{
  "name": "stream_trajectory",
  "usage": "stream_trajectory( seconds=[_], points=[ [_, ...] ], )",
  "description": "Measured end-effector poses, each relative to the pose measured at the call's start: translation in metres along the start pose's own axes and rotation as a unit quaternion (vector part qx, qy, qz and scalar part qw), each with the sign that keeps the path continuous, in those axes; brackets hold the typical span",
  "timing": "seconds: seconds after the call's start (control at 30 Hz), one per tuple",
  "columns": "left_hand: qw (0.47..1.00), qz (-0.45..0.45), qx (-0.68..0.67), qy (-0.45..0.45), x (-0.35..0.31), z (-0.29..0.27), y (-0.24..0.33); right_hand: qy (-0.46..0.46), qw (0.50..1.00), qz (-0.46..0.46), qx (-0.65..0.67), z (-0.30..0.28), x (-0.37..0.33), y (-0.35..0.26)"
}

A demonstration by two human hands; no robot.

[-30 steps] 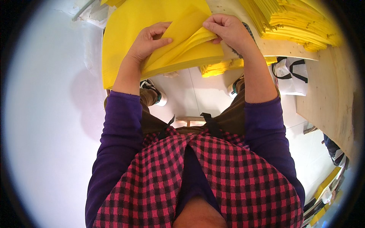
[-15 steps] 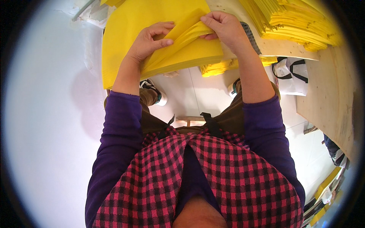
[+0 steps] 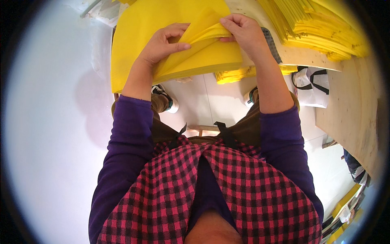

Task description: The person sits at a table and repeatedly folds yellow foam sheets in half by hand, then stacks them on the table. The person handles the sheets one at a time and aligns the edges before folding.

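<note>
A thick stack of yellow cloth-like sheets (image 3: 138,32) lies in front of me. My right hand (image 3: 245,34) pinches the lifted edge of a yellow sheet (image 3: 203,32) between thumb and fingers. That sheet is raised and folded into loose, slanting pleats above the stack. Beside the fold, my left hand (image 3: 160,44) rests on the yellow material with its fingers and thumb apart. Its thumb lies across the lower end of the fold, while the fingertips touch the far side.
More yellow sheets (image 3: 317,32) are piled on a wooden table (image 3: 313,57) at the far right. A dark grey textured pad (image 3: 271,44) shows beside my right wrist. Below are another yellow bundle (image 3: 235,75) and a white bag (image 3: 313,87) with black handles. A pale wall (image 3: 48,122) stands left.
Both hands have shifted slightly to the right. The lifted fold now stands more upright and opens wider between them, with my right hand still pinching its edge.
</note>
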State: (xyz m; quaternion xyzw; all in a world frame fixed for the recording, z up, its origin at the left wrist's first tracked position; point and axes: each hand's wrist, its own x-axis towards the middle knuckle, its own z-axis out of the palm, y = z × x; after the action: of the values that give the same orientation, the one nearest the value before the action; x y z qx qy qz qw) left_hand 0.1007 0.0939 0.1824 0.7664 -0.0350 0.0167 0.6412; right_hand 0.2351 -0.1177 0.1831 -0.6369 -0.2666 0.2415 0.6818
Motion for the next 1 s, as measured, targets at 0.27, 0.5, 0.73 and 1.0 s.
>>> stream_trajectory(
  seconds=[0.27, 0.5, 0.73, 1.0],
  points=[
    [1.0, 0.0, -0.021, -0.007, 0.002, 0.001, 0.001, -0.015, 0.999, 0.024, 0.025, 0.0, -0.002, -0.005],
    [0.998, -0.038, -0.05, 0.022, -0.002, 0.004, 0.005, -0.043, 0.999, 0.023, 0.007, -0.001, -0.003, -0.003],
    [0.999, -0.026, -0.043, 0.01, 0.0, 0.004, 0.003, -0.06, 0.995, -0.003, -0.081, -0.005, -0.001, 0.002],
    [0.999, -0.015, -0.032, 0.03, -0.001, 0.004, 0.0, -0.031, 0.996, -0.083, -0.018, -0.004, -0.003, 0.008]
  ],
)
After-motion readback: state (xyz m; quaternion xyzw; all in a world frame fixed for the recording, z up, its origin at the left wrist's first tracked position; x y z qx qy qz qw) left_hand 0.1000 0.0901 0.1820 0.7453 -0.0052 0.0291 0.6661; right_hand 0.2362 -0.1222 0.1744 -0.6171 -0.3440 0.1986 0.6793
